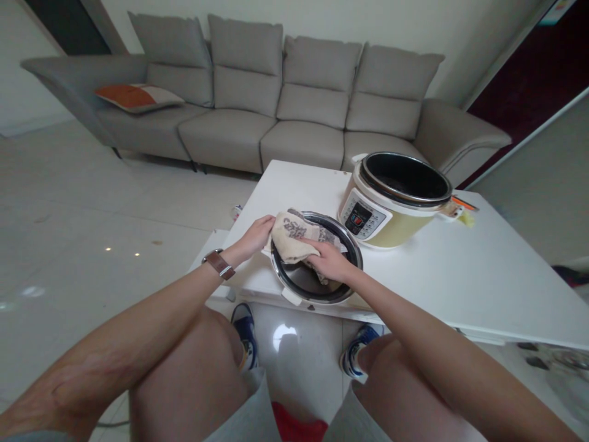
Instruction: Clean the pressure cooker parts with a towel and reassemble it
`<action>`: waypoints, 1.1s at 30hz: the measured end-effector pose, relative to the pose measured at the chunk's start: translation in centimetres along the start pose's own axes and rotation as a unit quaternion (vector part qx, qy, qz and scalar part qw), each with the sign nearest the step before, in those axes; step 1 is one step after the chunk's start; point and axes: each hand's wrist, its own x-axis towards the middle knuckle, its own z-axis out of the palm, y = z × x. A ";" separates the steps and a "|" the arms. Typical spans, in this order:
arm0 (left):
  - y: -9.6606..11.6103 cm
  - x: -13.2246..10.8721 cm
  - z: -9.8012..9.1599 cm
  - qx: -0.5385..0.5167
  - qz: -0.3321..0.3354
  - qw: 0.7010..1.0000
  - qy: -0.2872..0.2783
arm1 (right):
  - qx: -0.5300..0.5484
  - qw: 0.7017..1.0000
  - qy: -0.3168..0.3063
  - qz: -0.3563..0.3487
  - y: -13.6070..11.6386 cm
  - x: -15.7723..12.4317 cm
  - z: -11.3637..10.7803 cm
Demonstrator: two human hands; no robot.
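An upturned pressure cooker lid (353, 245), dark inside with a shiny metal rim, sits at the near edge of the white table. My right hand (329, 261) presses a cream cloth (294, 236) with dark print against the lid's inner face, its fingers bunched in the fabric. At the lid's left side, my left hand (257, 238) is closed on the edge, partly covered by the cloth; its fingertips are hidden. Just behind and to the right stands the electric pressure cooker (391, 224), uncovered, with a control panel facing me and a dark interior.
The white table (478, 276) stretches to the right. Beside the cooker lie an orange item (464, 202) and something yellowish. A grey sofa (304, 141) with an orange and white cushion (135, 98) stands beyond. My legs and shoes are below the table's near edge.
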 end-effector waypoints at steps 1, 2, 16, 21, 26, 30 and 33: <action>-0.1 0.0 -0.1 0.000 0.001 1.000 -0.001 | 0.018 1.000 -0.015 -0.003 -0.2 -0.2 -0.2; -0.2 0.0 -0.1 -0.001 0.001 1.000 -0.002 | 0.035 0.999 -0.029 -0.003 -0.4 -0.4 -0.6; -0.6 0.4 -0.4 -0.018 -0.057 0.998 -0.029 | 0.137 0.963 -0.231 0.013 -2.6 -3.6 -4.3; 0.1 0.3 -0.2 0.019 -0.023 0.999 -0.041 | 0.156 0.979 -0.100 0.086 -1.6 -3.9 -5.9; -0.1 0.3 -0.2 0.026 -0.044 0.998 -0.032 | 0.128 0.952 0.260 0.104 -1.1 -3.9 -7.6; -0.3 0.3 -0.1 0.021 -0.038 0.999 -0.025 | 0.016 0.909 0.415 0.043 -1.8 -4.4 -8.7; -0.1 0.3 0.1 0.013 -0.047 0.999 -0.020 | -0.094 0.925 0.368 0.025 -2.2 -4.8 -8.9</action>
